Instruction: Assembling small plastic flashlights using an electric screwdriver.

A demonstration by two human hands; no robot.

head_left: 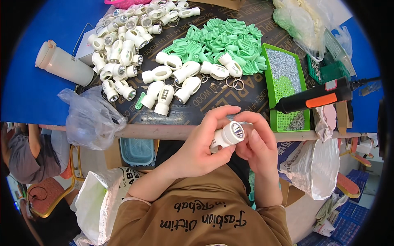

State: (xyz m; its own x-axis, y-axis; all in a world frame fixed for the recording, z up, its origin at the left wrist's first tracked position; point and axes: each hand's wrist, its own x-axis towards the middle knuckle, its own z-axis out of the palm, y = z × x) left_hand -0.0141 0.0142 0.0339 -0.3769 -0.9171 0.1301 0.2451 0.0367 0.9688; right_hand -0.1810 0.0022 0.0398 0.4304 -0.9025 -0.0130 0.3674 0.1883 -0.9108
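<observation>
White flashlight (222, 140), one: held at the centre of the frame, by the near edge of the dark printed surface (217, 95), lens end turned up and to the right.

Left hand (202, 144), one: fingers curled round the flashlight's body, closed on it, index finger raised above it.

Right hand (262, 141), one: fingers bent beside the lens end, thumb raised; from where I stand I cannot tell how far open they are, nor whether they grip anything.

White flashlights in a loose group (188, 73), upper centre, lying on their sides at various angles.

Large pile of white flashlights (127, 51), upper left, heaped on one another.

Green plastic pieces (221, 41), upper centre, one heap, just behind the loose group.

Bright green tray (269, 84), right of centre, with small silvery parts (283, 61) inside.

Black-and-orange tool (316, 99), right, its narrow end over the tray.

Translucent jar (65, 65), left, tilted.

Clear plastic bag (90, 117), left, crumpled, drooping over the near edge.
</observation>
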